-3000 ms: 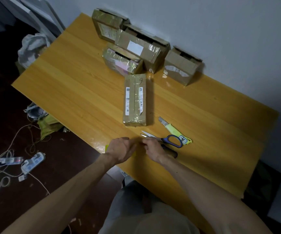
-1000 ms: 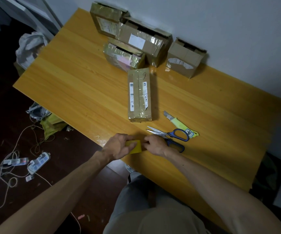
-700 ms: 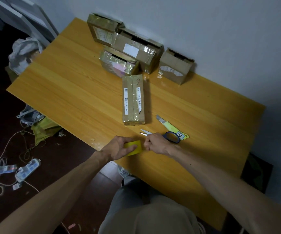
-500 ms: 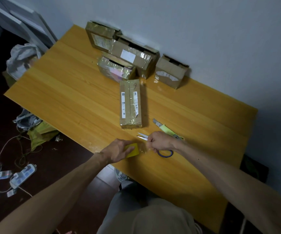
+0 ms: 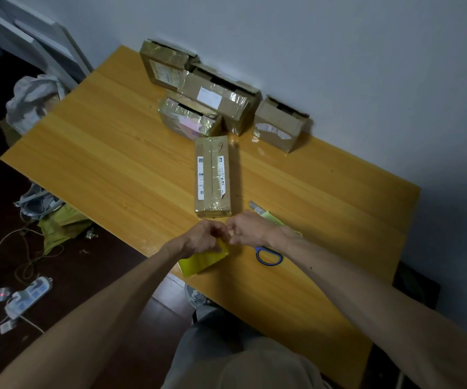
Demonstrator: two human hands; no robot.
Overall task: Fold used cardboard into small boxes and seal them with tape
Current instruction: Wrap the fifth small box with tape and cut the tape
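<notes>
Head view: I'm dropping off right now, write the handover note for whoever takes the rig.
Left hand grips the yellow object, probably the tape roll, at the table's near edge. Right hand is curled against it; what it pinches is hidden.
Scissors and utility knife lie beside the right hand.
Done: the long box is taped shut.
Left: four boxes by the wall appear open on top; close and tape them.

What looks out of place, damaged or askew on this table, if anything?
Nothing is spilled. By the wall, the rightmost cardboard box stands with ragged top flaps open and a torn label; the long box beside it also gapes. The left hand grips a yellow item right at the table edge.
</notes>
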